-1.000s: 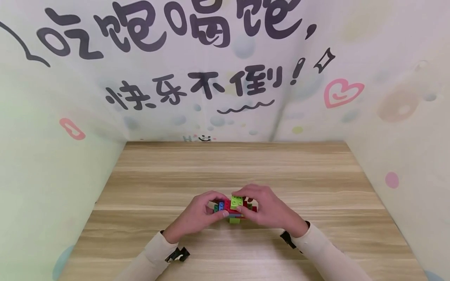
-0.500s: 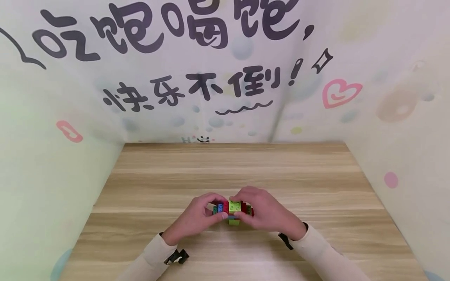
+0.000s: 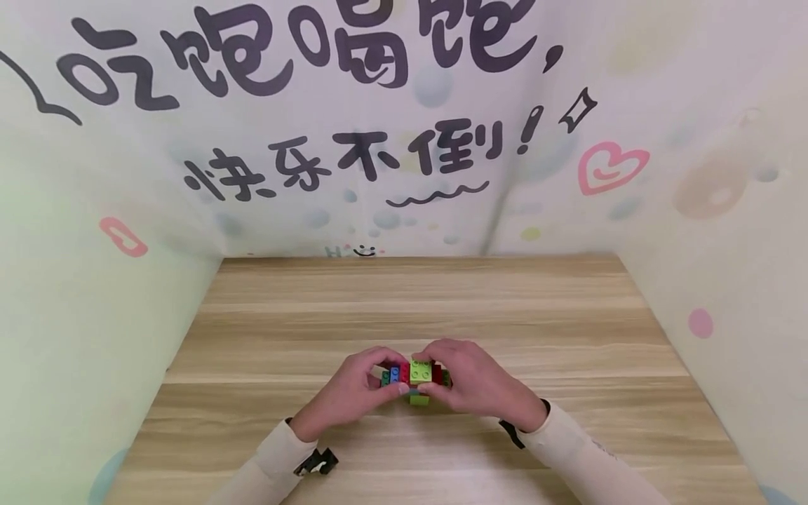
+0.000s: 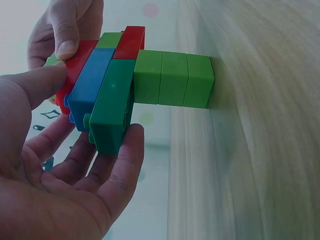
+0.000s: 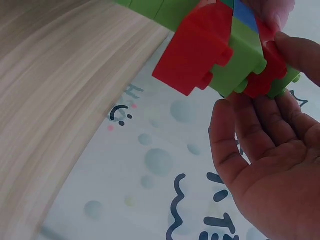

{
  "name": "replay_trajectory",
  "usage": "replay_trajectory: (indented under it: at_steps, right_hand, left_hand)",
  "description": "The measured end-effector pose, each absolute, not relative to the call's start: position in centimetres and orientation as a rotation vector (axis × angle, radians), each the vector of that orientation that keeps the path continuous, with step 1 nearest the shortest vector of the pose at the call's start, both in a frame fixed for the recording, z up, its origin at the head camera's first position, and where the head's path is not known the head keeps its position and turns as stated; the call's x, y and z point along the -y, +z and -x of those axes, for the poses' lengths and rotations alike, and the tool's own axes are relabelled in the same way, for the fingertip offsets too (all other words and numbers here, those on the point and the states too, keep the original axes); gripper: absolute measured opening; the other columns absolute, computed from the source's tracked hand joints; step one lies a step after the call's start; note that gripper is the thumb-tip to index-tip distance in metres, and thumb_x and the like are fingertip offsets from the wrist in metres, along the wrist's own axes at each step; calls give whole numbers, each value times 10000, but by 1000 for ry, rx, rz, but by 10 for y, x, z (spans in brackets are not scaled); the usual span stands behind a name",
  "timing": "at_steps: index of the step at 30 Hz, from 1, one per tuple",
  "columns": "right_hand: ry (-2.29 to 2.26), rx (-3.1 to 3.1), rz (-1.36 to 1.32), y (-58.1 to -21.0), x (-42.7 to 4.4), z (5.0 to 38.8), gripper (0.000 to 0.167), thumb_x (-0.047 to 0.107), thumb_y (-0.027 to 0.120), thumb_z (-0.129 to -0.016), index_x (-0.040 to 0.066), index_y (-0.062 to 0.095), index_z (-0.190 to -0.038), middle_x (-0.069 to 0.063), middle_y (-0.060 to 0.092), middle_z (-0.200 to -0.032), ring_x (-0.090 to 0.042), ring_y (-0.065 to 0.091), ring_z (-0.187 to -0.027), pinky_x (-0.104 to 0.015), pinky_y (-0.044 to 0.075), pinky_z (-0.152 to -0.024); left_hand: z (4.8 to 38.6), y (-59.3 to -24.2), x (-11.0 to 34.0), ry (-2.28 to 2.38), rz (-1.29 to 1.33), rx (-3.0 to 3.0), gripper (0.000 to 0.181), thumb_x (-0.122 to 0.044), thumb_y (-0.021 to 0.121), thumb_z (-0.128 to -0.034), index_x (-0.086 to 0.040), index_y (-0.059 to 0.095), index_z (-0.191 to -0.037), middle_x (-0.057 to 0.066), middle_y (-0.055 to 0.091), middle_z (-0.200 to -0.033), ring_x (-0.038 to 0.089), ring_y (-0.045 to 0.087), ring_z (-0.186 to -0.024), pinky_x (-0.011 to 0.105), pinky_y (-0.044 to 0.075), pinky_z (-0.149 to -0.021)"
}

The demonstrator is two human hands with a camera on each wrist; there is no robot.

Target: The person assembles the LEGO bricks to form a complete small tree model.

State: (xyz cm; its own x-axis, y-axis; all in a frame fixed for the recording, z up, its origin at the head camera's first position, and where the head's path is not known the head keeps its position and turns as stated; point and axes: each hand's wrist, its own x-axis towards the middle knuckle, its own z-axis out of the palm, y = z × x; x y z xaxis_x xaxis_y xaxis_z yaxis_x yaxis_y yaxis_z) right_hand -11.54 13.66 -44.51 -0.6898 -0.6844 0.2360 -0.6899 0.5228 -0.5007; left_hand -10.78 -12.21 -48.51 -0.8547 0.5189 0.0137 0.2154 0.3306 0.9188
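A stepped stack of toy building bricks rises from a narrow light green column standing on the table. Its left side steps up through a dark green brick, a blue brick and a red brick; red bricks and green ones form the right side. My left hand grips the stack, thumb in front near the upper red brick, fingers behind. At the top, my right hand pinches a light green brick between thumb and fingers. Whether that brick is fully seated cannot be told.
The wood-grain table meets a pale printed wall at the back, with more walls at both sides. A black wrist mount sticks out at the left sleeve, another black strap at the right.
My right hand has shifted slightly left and down with the light green brick, which sits lower against the stack. My left hand keeps its grip. The camera view has shifted a little.
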Motion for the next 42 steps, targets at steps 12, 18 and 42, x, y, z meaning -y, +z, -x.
replay_trajectory:
  at_steps: [12,18,42]
  right_hand:
    - [1171,2770,-1224,-455,-144,122,435,435,756,-984,181,698,-1333,84,743,-1168,-37,659,-920,-224,591,-749]
    - [1302,2756,-1187,-464,-157,123,428,409,768,-981,225,681,-1358,108,725,-1145,-49,666,-956,-337,625,-709]
    - [1352,2677,-1181,-494,-178,110,528,121,814,-942,180,613,-1427,26,703,-1338,-130,685,-1143,-314,629,-921]
  left_hand:
    - [109,-486,122,1545,-644,-2290,356,-376,774,-983,-243,660,-1294,-40,688,-1240,159,693,-1050,278,643,-806]
    - [109,-486,123,1548,-641,-2310,362,-343,787,-976,-241,659,-1299,-38,687,-1266,190,672,-1161,304,637,-877]
    - [99,-498,134,1619,-714,-2309,461,-178,802,-957,-221,656,-1392,41,663,-1339,269,667,-1224,294,632,-897]
